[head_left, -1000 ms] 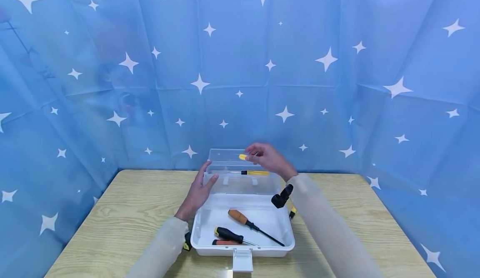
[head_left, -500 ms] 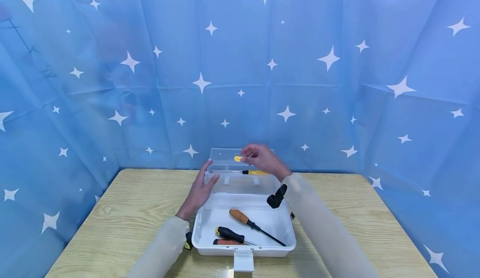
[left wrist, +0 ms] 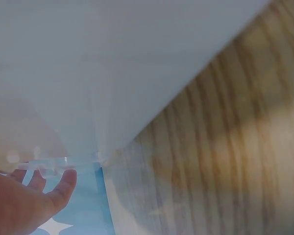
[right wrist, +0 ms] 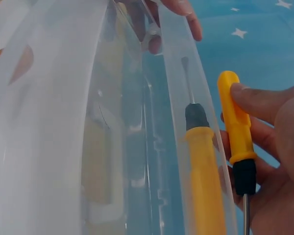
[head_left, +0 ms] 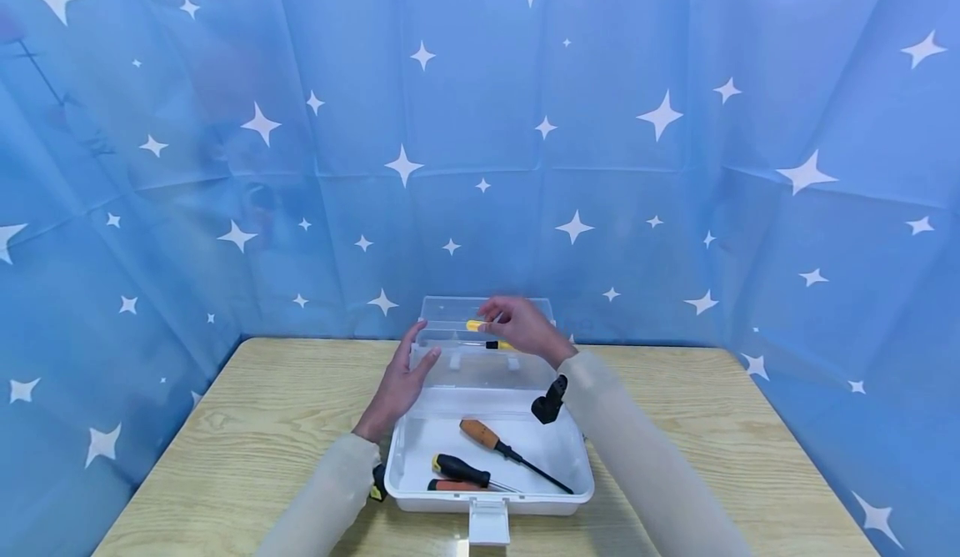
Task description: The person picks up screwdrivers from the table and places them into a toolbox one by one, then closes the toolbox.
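My left hand (head_left: 397, 386) grips the left end of a clear plastic tray (right wrist: 174, 98), which stands raised at the back of an opened white toolbox (head_left: 540, 439). Above that tray, my right hand (head_left: 521, 328) pinches a yellow screwdriver (right wrist: 237, 117) by its handle, thumb on top and shaft pointing back past the palm. A second yellow screwdriver (right wrist: 206, 171) lies inside the tray, beside the held one in the right wrist view. In the left wrist view the white box wall fills much of the picture, with left fingers (left wrist: 63, 188) at its lower corner.
On the toolbox floor lie an orange-handled screwdriver (head_left: 480, 434), a black-handled one (head_left: 461, 469) and a red-handled one (head_left: 450, 485). A white latch (head_left: 489, 524) hangs at the front. The box stands on a wooden table (head_left: 292, 415) before a blue starry curtain (head_left: 480, 107).
My right hand has moved left and slightly down with the yellow screwdriver, now covering more of the one in the tray. The left hand stays in place.
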A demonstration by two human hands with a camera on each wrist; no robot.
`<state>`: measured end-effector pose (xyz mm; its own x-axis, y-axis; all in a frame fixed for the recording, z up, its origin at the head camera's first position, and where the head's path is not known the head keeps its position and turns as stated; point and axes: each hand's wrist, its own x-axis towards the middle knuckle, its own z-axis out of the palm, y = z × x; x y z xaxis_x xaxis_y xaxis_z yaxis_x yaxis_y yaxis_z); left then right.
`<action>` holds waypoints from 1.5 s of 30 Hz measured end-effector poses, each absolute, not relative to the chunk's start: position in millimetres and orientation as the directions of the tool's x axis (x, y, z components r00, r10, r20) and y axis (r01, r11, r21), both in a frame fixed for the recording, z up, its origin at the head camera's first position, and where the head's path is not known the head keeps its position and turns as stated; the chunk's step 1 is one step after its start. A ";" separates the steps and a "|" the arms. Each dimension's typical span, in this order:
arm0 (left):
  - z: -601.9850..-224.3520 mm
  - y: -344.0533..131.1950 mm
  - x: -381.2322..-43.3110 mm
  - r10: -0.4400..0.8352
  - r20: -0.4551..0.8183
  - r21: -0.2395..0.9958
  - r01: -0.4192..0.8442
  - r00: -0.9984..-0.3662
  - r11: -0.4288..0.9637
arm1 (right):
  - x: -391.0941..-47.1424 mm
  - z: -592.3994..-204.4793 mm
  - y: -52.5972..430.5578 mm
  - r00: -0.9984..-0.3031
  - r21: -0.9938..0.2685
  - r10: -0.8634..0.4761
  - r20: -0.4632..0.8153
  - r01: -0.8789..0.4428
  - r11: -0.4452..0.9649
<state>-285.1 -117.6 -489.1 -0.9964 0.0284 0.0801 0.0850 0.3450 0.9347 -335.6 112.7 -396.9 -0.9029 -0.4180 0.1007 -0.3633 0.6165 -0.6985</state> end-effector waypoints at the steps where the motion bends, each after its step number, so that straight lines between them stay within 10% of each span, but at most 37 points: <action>1: -489.2 -117.5 -285.3 0.028 0.077 0.934 0.082 -0.997 0.349 | -335.4 -397.5 112.3 -0.900 -0.697 -0.423 0.101 -0.368 0.616; 45: -488.0 -116.1 -284.7 0.021 0.068 0.931 0.071 -0.997 0.357 | -326.5 -411.2 99.0 -0.886 -0.699 -0.457 0.075 -0.374 0.610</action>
